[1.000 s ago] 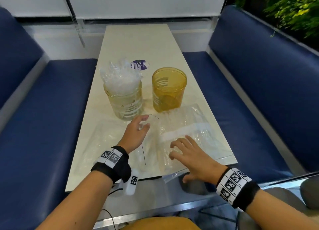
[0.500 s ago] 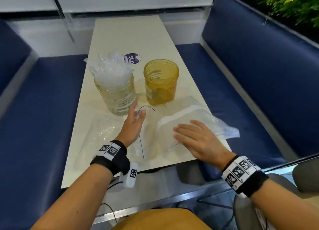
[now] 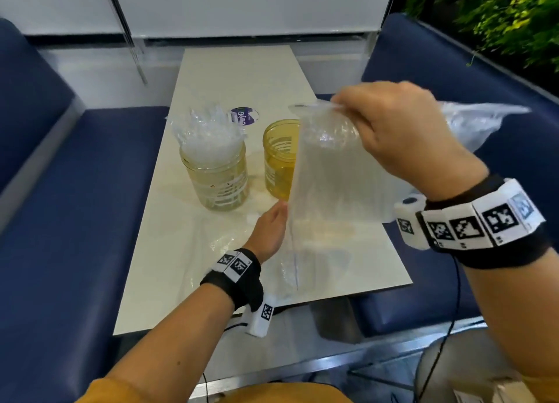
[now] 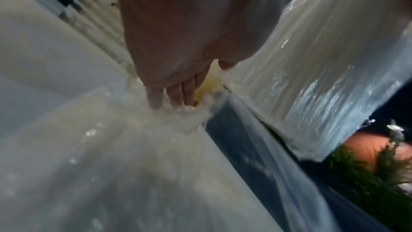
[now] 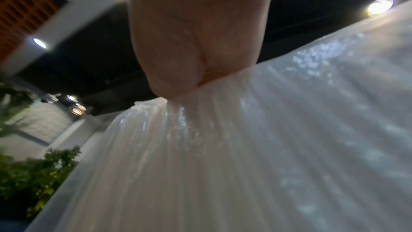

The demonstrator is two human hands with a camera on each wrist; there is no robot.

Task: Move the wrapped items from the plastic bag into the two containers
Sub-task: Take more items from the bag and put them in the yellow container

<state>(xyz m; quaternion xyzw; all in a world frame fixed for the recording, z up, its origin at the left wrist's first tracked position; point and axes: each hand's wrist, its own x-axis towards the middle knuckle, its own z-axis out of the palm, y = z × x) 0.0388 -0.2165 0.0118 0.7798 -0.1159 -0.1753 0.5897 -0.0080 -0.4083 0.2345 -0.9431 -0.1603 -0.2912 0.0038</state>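
Note:
My right hand (image 3: 343, 107) is raised above the table and pinches the top edge of a clear plastic bag (image 3: 329, 184). The bag hangs down to the table with pale wrapped items inside; in the right wrist view the right hand (image 5: 178, 94) bunches the plastic bag (image 5: 245, 156). Low beside the bag's left edge, my left hand (image 3: 273, 221) has straight fingers (image 4: 176, 94) pressing crumpled plastic on the table. Behind it stand a clear jar (image 3: 216, 181) stuffed with wrapped items and a yellow jar (image 3: 276, 160), partly hidden by the bag.
A flat clear bag (image 3: 193, 251) lies on the beige table (image 3: 236, 79) at the near left. A purple round sticker (image 3: 244, 116) lies behind the jars. Blue benches (image 3: 75, 221) flank the table. Green plants (image 3: 499, 18) fill the far right.
My right hand went from lying flat on the bag to gripping it and lifting it high off the table. The left hand stayed near the jars.

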